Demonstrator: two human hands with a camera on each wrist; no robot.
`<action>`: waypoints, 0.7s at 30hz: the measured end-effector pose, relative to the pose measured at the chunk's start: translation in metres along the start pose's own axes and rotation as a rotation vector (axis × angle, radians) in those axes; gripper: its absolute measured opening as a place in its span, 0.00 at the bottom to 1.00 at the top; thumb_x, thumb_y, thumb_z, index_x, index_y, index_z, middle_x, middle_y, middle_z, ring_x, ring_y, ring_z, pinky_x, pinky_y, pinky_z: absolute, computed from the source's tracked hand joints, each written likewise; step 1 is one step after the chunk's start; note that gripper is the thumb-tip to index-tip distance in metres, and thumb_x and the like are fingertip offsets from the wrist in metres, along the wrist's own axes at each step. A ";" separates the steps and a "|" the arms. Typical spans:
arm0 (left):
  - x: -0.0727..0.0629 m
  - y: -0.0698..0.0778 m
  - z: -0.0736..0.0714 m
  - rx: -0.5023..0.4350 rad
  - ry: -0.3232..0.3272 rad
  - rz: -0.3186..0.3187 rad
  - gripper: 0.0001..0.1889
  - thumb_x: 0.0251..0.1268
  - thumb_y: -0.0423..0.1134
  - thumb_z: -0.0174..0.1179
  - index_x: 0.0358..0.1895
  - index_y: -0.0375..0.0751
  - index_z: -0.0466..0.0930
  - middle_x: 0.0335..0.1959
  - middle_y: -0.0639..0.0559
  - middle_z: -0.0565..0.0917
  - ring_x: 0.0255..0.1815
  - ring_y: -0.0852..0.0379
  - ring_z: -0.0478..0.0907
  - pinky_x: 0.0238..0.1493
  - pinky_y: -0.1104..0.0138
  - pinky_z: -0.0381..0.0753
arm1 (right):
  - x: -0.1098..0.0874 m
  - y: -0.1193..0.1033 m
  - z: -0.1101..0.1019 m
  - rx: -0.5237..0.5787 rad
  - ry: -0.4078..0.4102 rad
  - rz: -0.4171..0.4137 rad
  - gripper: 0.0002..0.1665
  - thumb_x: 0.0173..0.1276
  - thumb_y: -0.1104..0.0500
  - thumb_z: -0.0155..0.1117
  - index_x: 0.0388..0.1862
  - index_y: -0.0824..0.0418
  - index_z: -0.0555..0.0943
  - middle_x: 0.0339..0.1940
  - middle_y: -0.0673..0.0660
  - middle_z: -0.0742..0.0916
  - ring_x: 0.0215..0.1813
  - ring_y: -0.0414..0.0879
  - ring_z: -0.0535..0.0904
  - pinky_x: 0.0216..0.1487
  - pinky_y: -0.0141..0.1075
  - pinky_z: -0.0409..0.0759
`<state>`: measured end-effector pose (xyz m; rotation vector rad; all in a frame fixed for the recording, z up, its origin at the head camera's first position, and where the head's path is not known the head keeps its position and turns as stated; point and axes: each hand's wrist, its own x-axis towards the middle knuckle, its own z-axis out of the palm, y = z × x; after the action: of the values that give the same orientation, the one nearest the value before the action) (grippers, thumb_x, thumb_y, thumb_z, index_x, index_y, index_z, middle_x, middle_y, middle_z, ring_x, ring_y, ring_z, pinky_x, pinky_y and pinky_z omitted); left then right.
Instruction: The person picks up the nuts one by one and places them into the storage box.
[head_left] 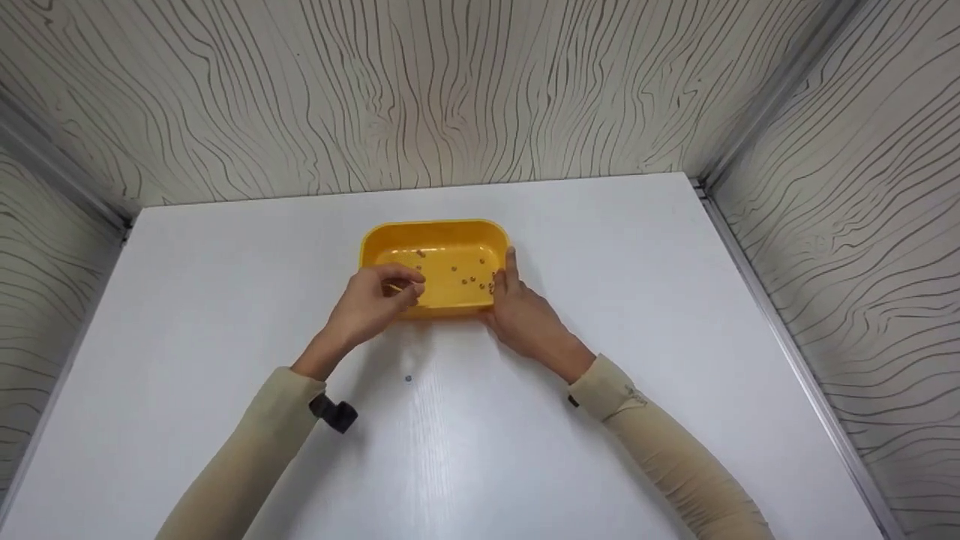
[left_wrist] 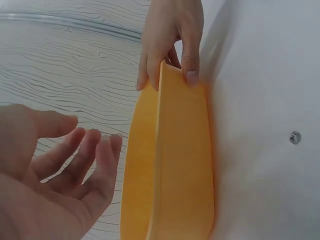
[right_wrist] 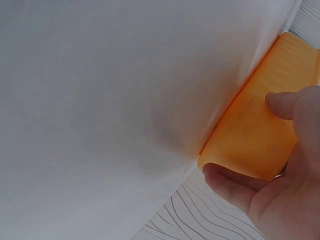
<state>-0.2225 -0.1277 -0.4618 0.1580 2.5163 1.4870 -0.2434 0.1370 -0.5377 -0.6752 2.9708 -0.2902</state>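
A yellow plastic bin (head_left: pixel 450 300) stands on the white table, with several small metal nuts (head_left: pixel 465 282) scattered over its floor. My right hand (head_left: pixel 525 315) grips the bin's near right corner, thumb against the front wall and fingers around the right side and over the rim. Above the bin's near left part hovers my left hand (head_left: pixel 379 296), its fingers loosely bent. In the left wrist view a gap shows between thumb and fingertips, and I see nothing held there. One loose nut (left_wrist: pixel 295 137) lies on the table in front of the bin.
The white table (head_left: pixel 637 247) meets wood-grain patterned panels (head_left: pixel 450 97) at the back and sides. Metal rails (head_left: pixel 787 360) run along the side edges. A black strap with a small device (head_left: pixel 335 413) sits at the left wrist.
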 end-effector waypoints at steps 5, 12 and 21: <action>-0.021 -0.007 0.006 0.175 -0.059 0.102 0.09 0.73 0.37 0.65 0.51 0.40 0.88 0.44 0.48 0.91 0.44 0.53 0.86 0.51 0.59 0.91 | 0.000 -0.001 -0.001 0.000 -0.031 0.014 0.49 0.81 0.45 0.59 0.81 0.79 0.54 0.86 0.77 0.44 0.52 0.60 0.88 0.52 0.48 0.92; -0.044 -0.015 0.015 0.364 -0.107 0.188 0.09 0.71 0.33 0.66 0.51 0.39 0.88 0.43 0.49 0.91 0.43 0.56 0.86 0.49 0.59 0.92 | 0.000 -0.001 -0.002 -0.012 -0.037 0.016 0.48 0.82 0.45 0.58 0.81 0.78 0.54 0.86 0.78 0.45 0.47 0.58 0.88 0.48 0.47 0.92; -0.064 -0.032 0.032 0.693 -0.052 0.373 0.11 0.66 0.32 0.70 0.49 0.36 0.87 0.45 0.46 0.86 0.43 0.49 0.86 0.43 0.58 0.91 | 0.000 0.000 -0.002 -0.012 -0.023 0.003 0.48 0.82 0.44 0.57 0.81 0.78 0.55 0.86 0.78 0.45 0.44 0.56 0.88 0.47 0.45 0.93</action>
<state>-0.1520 -0.1291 -0.4961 0.7927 2.9557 0.6105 -0.2431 0.1370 -0.5361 -0.6699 2.9540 -0.2635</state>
